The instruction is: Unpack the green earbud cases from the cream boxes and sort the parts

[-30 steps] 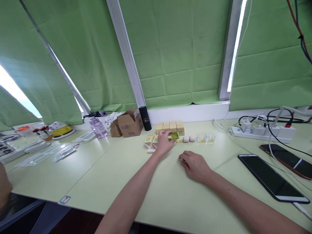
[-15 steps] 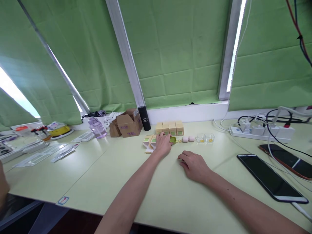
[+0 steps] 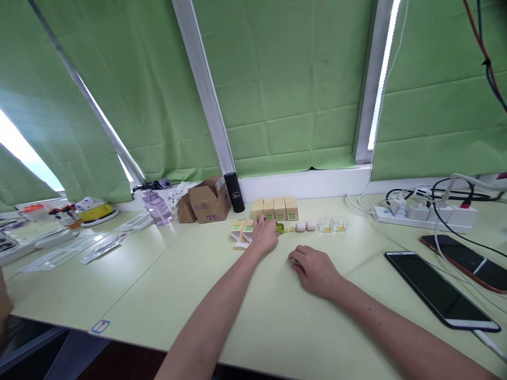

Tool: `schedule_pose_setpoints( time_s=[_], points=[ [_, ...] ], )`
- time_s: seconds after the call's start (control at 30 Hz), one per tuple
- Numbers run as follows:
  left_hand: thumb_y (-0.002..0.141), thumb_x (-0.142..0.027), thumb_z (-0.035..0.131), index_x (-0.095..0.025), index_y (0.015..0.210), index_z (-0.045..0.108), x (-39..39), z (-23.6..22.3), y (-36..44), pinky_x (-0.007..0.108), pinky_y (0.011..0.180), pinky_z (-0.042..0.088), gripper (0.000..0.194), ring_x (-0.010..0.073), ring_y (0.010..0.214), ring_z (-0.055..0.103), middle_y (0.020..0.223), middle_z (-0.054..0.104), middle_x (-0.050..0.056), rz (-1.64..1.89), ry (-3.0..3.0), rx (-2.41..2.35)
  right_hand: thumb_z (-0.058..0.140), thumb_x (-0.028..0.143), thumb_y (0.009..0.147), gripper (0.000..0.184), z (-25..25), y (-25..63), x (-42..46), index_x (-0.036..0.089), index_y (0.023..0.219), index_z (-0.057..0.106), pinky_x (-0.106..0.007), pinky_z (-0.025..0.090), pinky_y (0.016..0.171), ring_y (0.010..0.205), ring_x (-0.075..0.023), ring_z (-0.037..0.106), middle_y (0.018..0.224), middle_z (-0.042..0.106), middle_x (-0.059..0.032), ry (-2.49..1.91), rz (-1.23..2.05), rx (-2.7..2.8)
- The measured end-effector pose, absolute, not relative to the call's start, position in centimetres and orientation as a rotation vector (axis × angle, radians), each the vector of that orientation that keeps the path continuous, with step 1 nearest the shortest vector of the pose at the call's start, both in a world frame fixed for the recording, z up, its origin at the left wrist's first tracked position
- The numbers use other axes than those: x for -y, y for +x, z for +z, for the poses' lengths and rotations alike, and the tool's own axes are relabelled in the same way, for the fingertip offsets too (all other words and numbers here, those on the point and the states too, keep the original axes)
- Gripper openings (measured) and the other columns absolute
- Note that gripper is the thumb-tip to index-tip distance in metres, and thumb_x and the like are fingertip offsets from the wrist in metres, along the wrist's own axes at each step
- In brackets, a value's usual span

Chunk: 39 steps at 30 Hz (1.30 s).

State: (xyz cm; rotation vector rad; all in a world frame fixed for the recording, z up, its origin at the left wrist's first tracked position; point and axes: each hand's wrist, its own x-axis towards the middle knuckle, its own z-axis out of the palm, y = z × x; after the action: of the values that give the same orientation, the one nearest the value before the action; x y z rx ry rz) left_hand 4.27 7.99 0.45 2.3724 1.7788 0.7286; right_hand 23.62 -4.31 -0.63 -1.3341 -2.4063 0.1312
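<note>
My left hand point(image 3: 264, 236) reaches over a row of small items, its thumb side touching a small green open box point(image 3: 280, 228). Its fingers bend down and hide what is under them. Left of it lie small cream boxes with green windows point(image 3: 238, 227), with a white folded piece point(image 3: 241, 243) in front. Behind it stand several cream boxes point(image 3: 279, 207) side by side. Small yellow pieces point(image 3: 290, 229), two pale pink blocks point(image 3: 306, 226) and two clear cups point(image 3: 333, 225) with yellow bits continue the row. My right hand point(image 3: 315, 269) rests on the table, fingers curled together, nothing visible in them.
A cardboard box point(image 3: 209, 203), a black cylinder point(image 3: 234, 192) and a purple clear bottle point(image 3: 157, 207) stand behind left. Plastic packets point(image 3: 105, 248) lie further left. Two phones point(image 3: 439, 287) and a cabled power strip point(image 3: 425, 215) lie right. Part of another person shows at the left edge.
The view has shifted very slightly. Both hands hold the same places, and the row of items looks the same.
</note>
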Motion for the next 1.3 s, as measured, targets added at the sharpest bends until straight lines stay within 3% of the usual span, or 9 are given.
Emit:
schedule_pose_setpoints(
  time_s=[0.27,0.6,1.07,1.3],
  points=[
    [0.077,-0.025,0.075,-0.023,0.101,0.069,-7.8,0.3,4.4,0.052,0.113,0.023,0.025,0.0404,0.131,0.042,0.103,0.071,0.016,0.742,2.37,-1.762,0.049,0.018,0.097,0.021,-0.8,23.5,4.3,0.022,0.108,0.066,-0.031,0.042,0.076,0.098,-0.0203,0.064,0.109,0.069,-0.0065,-1.334,0.13,2.394],
    [0.063,-0.019,0.075,-0.021,0.096,0.069,-7.4,2.0,2.9,0.055,0.113,0.021,0.034,0.0437,0.132,0.04,0.098,0.071,0.018,0.674,2.39,-1.781,0.05,0.018,0.096,0.019,-0.7,23.5,4.4,0.023,0.107,0.065,-0.031,0.042,0.075,0.098,-0.0205,0.065,0.108,0.069,-0.006,-1.331,0.126,2.392],
    [0.071,-0.018,0.07,-0.02,0.1,0.07,-7.6,2.2,2.4,0.053,0.11,0.024,0.029,0.0421,0.132,0.042,0.101,0.071,0.02,0.539,2.458,-1.889,0.048,0.018,0.096,0.021,-0.8,23.4,4.4,0.023,0.106,0.066,-0.031,0.042,0.075,0.097,-0.0203,0.065,0.107,0.07,-0.0057,-1.326,0.136,2.381],
    [0.071,-0.014,0.068,-0.018,0.113,0.068,-7.2,2.6,2.6,0.052,0.11,0.027,0.042,0.04,0.134,0.041,0.105,0.073,0.018,0.46,2.493,-1.962,0.049,0.018,0.096,0.021,-0.9,23.4,4.4,0.023,0.106,0.066,-0.031,0.042,0.074,0.097,-0.0201,0.064,0.107,0.069,-0.0057,-1.331,0.141,2.385]
  ],
)
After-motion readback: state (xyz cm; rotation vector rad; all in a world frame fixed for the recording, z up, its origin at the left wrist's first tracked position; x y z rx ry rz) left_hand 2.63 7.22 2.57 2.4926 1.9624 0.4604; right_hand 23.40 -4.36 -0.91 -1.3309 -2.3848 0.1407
